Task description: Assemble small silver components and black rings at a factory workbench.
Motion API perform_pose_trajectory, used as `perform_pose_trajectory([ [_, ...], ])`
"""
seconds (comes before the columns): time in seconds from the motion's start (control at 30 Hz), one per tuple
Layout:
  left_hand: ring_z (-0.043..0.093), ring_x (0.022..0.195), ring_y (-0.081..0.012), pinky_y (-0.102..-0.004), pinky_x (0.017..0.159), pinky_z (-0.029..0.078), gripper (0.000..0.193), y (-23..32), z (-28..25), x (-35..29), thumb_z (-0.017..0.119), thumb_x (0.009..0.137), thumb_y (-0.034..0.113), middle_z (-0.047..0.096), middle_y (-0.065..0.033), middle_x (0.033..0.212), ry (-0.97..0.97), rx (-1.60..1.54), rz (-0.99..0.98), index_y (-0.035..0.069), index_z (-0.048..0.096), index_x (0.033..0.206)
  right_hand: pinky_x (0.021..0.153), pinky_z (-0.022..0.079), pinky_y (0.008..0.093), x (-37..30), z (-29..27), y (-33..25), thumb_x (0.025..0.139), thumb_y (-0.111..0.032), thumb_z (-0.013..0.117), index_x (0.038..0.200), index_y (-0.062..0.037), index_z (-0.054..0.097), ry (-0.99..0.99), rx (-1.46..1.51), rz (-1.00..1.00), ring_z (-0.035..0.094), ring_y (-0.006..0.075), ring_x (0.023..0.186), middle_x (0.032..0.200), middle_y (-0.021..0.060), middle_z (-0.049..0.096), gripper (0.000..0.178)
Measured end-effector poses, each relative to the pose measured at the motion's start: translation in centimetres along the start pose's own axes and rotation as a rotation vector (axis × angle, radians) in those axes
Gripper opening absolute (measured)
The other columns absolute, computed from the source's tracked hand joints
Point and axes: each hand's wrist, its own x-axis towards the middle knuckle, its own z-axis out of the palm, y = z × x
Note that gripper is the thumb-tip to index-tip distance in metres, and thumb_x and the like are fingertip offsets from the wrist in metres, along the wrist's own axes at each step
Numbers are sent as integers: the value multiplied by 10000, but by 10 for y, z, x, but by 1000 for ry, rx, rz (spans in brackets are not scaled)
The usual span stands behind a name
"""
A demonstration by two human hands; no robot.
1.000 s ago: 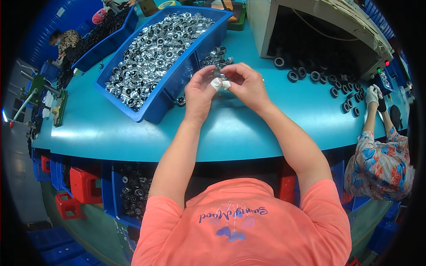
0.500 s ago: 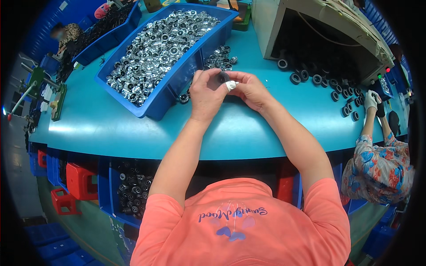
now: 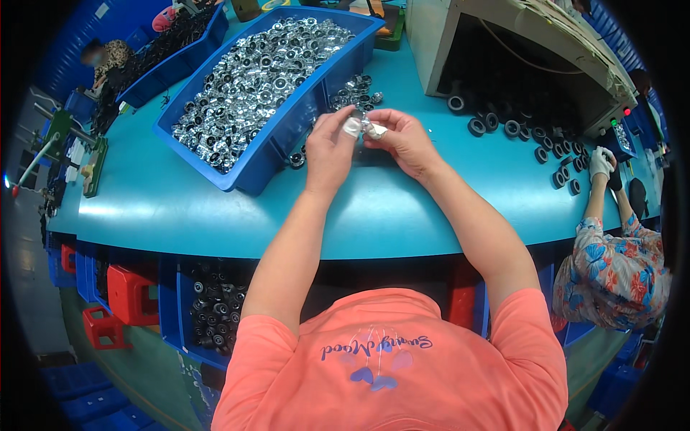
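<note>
Two bare forearms reach up from six o'clock and meet just above centre, where the left hand (image 3: 330, 147) and the right hand (image 3: 402, 140) pinch the same small silvery metal part (image 3: 359, 128) between their fingertips, knuckles curled, over the worktop (image 3: 180, 208). At ten to eleven o'clock of the hands a blue bin (image 3: 269, 154) heaped with shiny metal rings sits on the teal worktop, with a loose cluster of such rings (image 3: 353, 90) at twelve o'clock. Toward two o'clock black rubber rings (image 3: 503, 128) spill from a beige machine housing (image 3: 438, 43), and at three o'clock a co-worker's gloved hand (image 3: 600, 164) rests near more of them.
</note>
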Motion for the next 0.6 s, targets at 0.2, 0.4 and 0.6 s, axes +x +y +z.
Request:
perform_pose_trajectory([
  [0.2, 659, 1078, -188, -332, 917, 567, 360, 1, 2, -1, 554, 1041, 183, 675, -119, 1178, -175, -498, -294, -25, 565, 1334, 790, 583, 266, 0, 0, 4, 861, -32, 744, 1031, -13, 696, 68, -333, -276, 683, 110, 868, 925, 31, 713, 178],
  [0.4, 660, 1077, -201, -368, 924, 575, 344, 3, 2, 1, 576, 1022, 153, 662, -120, 1179, -205, -457, -294, -21, 557, 1318, 727, 594, 260, -8, 8, -3, 884, -49, 726, 1070, 6, 711, 47, -293, -244, 697, 121, 840, 993, 62, 731, 194],
  [0.6, 633, 896, -145, -316, 799, 574, 299, 0, 2, -1, 544, 1031, 138, 656, -100, 1101, -115, -481, -380, 0, 534, 1296, 779, 563, 273, -3, 3, -3, 926, -98, 692, 1119, -6, 717, 106, -271, -282, 680, 121, 906, 1012, 65, 732, 215],
])
